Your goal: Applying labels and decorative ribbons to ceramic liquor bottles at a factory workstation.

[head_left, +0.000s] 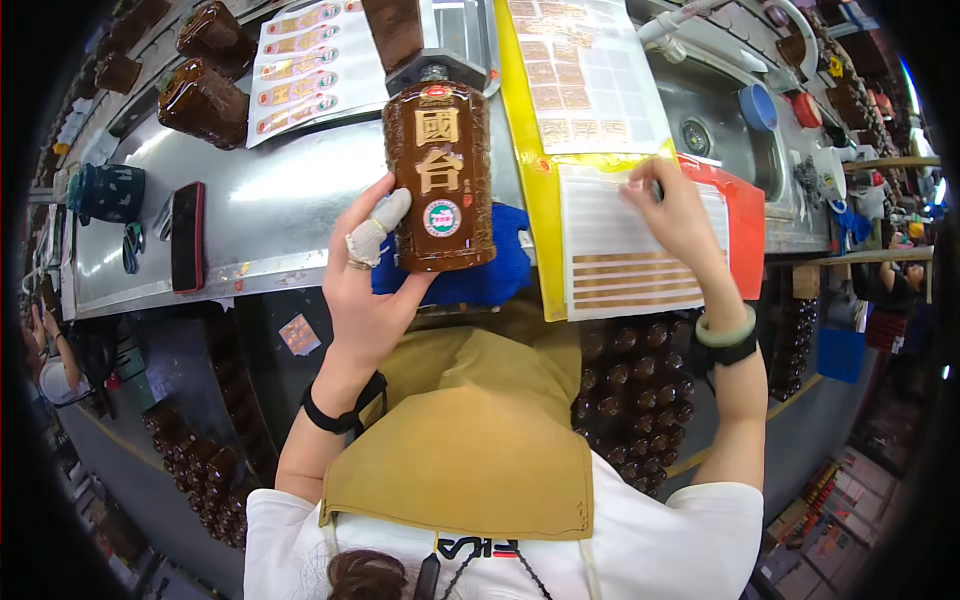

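Note:
A brown glass bottle (pixel 440 190) with gold characters and a round green-and-white sticker is held by my left hand (pixel 368 255). Its fingers and thumb wrap the bottle's lower left side and base, and one finger wears a pale cover. Beneath the bottle lies a blue cloth (pixel 512 255). My right hand (pixel 678 205) hovers over a white sheet with brown strips (pixel 635 275), its fingers curled in a pinch and slightly blurred. Whatever may be between those fingertips is too small to make out.
Two brown bottles (pixel 203 100) lie at the far left near a sheet of oval labels (pixel 310 65). A phone (pixel 187 237) and a dark green jar (pixel 108 193) rest on the metal bench. Another label sheet (pixel 590 85) lies on a yellow folder (pixel 535 200), beside a sink (pixel 725 120).

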The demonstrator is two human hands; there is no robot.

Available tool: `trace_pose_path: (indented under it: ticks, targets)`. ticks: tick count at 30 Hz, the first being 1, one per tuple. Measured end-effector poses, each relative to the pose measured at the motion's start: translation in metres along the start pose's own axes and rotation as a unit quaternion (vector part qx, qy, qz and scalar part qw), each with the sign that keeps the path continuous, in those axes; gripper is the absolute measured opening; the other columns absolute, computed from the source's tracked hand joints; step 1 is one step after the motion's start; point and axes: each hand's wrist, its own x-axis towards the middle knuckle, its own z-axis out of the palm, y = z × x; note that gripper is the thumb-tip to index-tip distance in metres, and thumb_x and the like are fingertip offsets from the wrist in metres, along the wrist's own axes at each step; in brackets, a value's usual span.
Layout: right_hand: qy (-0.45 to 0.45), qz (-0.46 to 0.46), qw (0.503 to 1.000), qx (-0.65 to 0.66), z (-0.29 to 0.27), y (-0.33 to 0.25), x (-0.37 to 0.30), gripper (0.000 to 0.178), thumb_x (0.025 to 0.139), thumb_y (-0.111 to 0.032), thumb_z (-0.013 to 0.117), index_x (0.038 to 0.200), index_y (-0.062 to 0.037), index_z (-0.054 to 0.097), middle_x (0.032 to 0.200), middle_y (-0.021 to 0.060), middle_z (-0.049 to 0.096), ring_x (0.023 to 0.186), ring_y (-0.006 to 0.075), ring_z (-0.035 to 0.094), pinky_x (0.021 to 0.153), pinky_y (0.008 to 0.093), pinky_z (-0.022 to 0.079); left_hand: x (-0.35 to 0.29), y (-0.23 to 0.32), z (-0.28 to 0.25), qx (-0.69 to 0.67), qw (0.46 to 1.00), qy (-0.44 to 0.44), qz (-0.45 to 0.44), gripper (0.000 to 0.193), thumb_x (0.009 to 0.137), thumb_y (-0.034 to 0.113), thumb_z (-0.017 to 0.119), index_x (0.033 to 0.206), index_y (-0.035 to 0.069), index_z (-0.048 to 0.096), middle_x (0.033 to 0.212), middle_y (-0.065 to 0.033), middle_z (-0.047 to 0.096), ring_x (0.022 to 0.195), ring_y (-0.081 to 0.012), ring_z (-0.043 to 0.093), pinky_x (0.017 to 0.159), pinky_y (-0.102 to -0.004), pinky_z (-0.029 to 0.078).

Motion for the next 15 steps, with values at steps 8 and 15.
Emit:
trace_pose_path:
  ticks: [8,15]
  targets:
    - [0.077,0.296,0.888,0.344,-0.062,0.181,0.161,0.021,0.092,-0.007,0.061,0.112,-0.0026,0.063,0.083,0.0036,0.06,0.072,0.0144,0.058,0.065,0.0351,0.054,0.003,0.008,0.0,0.036,0.999,0.006,-0.011,0.069,0.069,-0.004,0.082,0.136,0.003,0.062,0.141,-0.0163,0.058,0.128,-0.0346,0.058,0.107,-0.0418,0.049]
    - [0.082,0.347,0.715,0.602,-0.059,0.182,0.146,0.009,0.093,0.001,0.055,0.101,-0.0015,0.054,0.084,0.0094,0.057,0.068,0.0218,0.056,0.066,0.037,0.053,0.003,0.006,0.0,0.055,0.998,-0.006,0.003,0.07,0.07,-0.007,0.078,0.137,0.003,0.06,0.139,-0.0156,0.06,0.128,-0.0334,0.059,0.108,-0.0406,0.048]
